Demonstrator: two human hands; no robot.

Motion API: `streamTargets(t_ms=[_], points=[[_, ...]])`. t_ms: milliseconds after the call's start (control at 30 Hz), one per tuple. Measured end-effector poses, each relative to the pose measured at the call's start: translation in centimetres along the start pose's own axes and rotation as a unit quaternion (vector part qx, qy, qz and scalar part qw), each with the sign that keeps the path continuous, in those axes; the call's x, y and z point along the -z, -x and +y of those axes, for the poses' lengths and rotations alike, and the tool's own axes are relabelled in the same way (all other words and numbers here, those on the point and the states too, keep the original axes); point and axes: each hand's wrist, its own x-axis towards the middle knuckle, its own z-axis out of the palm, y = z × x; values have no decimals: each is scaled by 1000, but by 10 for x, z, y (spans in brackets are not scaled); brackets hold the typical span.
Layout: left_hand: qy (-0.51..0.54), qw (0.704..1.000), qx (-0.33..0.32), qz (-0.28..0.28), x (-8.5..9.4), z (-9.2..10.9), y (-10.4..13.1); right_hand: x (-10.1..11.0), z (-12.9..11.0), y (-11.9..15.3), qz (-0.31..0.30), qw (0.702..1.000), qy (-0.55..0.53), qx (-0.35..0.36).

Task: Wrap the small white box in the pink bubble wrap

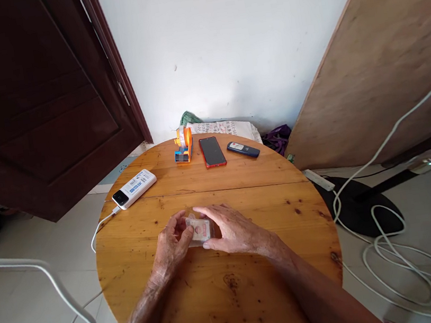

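A small clear plastic box (200,231) with a white face and red print sits between my hands, low over the near middle of the round wooden table (269,202). My left hand (172,242) grips its left side, thumb pressed on the top face and fingers curled behind. Around the right side, my right hand (233,228) is closed, its thumb at the near edge and fingers at the far edge. A flap of clear film or plastic (191,213) seems to stick up at the box's far side. The palms hide the box's ends.
Along the table's far side are an orange and blue tape dispenser (183,145), a red-edged phone (212,151) and a dark remote control (243,149). A white power bank (135,189) with a cable lies at left. White cables (397,253) coil on the floor at right.
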Motion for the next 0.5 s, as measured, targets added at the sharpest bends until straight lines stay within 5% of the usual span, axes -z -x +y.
streamTargets(t_ms=[500], points=[[1, 999, -30, -18, -1, -6, -4, -4, 1, -2, 2, 1000, 3, 9]])
